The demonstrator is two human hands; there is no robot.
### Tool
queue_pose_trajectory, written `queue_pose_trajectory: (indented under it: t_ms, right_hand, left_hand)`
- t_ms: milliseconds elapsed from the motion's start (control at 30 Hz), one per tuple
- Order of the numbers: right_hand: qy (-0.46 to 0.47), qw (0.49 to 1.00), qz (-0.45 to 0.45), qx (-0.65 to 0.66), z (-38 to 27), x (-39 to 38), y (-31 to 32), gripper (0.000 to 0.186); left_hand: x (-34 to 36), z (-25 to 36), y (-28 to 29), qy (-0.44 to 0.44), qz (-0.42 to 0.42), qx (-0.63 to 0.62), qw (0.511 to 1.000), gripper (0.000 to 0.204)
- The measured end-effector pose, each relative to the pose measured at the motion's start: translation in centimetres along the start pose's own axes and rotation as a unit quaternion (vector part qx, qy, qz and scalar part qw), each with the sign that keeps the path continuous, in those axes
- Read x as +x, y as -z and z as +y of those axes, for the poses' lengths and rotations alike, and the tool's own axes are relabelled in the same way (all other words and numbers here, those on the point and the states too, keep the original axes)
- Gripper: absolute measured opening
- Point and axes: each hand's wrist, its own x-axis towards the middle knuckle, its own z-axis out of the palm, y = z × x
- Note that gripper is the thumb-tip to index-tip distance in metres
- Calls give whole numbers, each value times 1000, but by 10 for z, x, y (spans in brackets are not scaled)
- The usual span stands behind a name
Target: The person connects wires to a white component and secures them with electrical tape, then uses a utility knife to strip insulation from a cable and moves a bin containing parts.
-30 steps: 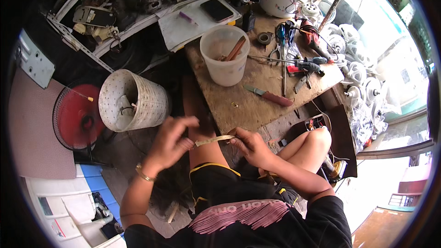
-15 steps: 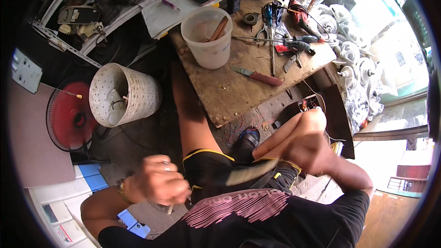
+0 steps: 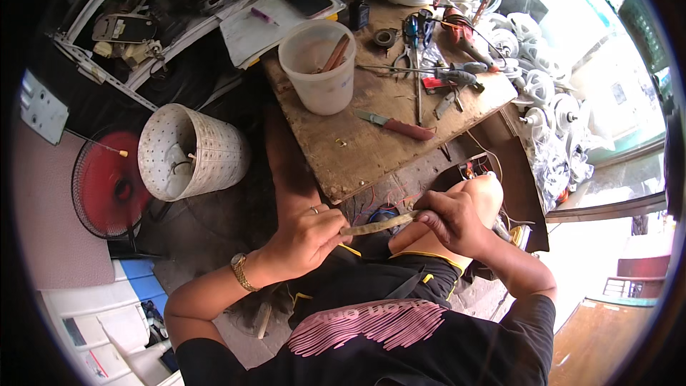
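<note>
A narrow, pale, slightly bent strip stretches between my two hands above my lap; its material is hard to make out. My left hand, with a ring and a gold wristwatch, pinches the strip's left end. The other end is gripped by my right hand, thumb along it. Just beyond them is the worn wooden table. On it lies a knife with a reddish handle, beside a translucent white bucket holding brown strips.
A perforated white basket stands tilted on the left, next to a red fan. Pliers, screwdrivers and a red power tool crowd the table's far right. White plastic parts are heaped beyond it.
Both hands have moved forward, away from my body, and toward each other. The strip, held only by the right hand before, now has the left hand on its other end.
</note>
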Motion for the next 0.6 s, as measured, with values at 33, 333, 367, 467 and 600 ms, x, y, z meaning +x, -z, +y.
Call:
queue_pose_trajectory:
  t_ms: [33, 333, 367, 467, 600]
  right_hand:
    - [-2, 1000, 2, -2, 1, 0, 2, 16]
    - [261, 930, -70, -249, 14, -19, -2, 25]
    - [277, 922, -65, -261, 11, -16, 2, 24]
    - [312, 903, -43, -293, 9, -7, 19, 23]
    - [198, 886, -14, -420, 66, -36, 78, 18]
  left_hand:
    - [-4, 1, -2, 14, -34, -69, 997, 22]
    - [-55, 55, 3, 276, -63, -494, 822, 40]
    - [-54, 55, 9, 257, -74, -473, 840, 40]
    - [-55, 56, 23, 223, -79, -402, 885, 39]
    - [-71, 49, 54, 198, -14, -357, 913, 37]
